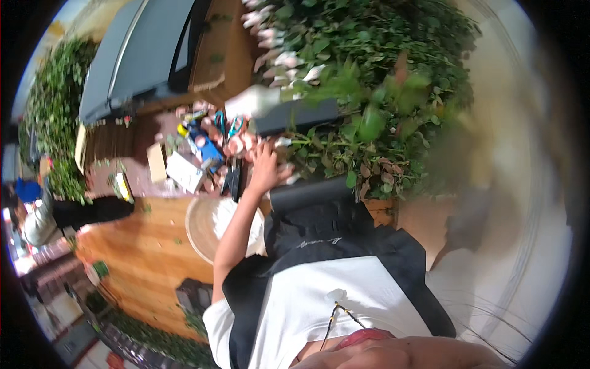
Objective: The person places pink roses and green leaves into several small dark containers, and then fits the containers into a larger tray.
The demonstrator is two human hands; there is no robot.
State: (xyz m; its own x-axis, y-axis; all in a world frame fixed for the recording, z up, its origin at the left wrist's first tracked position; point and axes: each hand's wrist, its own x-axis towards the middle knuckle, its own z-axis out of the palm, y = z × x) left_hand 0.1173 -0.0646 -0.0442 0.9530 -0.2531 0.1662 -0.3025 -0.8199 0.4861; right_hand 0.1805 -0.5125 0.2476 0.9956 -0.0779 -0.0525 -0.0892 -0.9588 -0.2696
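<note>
1. One hand [265, 167] is showing, at the end of a bare forearm rising from the lower middle of the view. Which of the two it is I cannot tell with certainty; it is reading as the left. The other hand is not showing anywhere.
2. The hand is lying half open, fingers [265, 150] spreading loosely toward a heap of small things on the table [147, 246]. Whether it is gripping anything I cannot tell; the palm is turning away from the camera.
3. Just beside the fingers, pinkish rose heads [236, 144] are lying scattered in the clutter, touching one another.
4. Teal-handled scissors [228, 128] are resting just beyond the hand. A dark tool with two handles [232, 178] is lying right beside the wrist.
5. A blue object [206, 147] and a white box [184, 172] are sitting to the hand's left, near each other.
6. A round woven tray [198, 230] is sitting under the forearm; something white is lying in it, partly hidden by the arm.
7. A black rectangular container [295, 115] is standing beyond the hand, with leafy green stems [369, 123] massing around and behind it. A second black container [307, 192] is standing nearer the body, stems rising from it.
8. Pale rose buds [283, 58] are showing at the far edge of the foliage, blurred.
9. The person is wearing a black apron [344, 237] over a white shirt.
</note>
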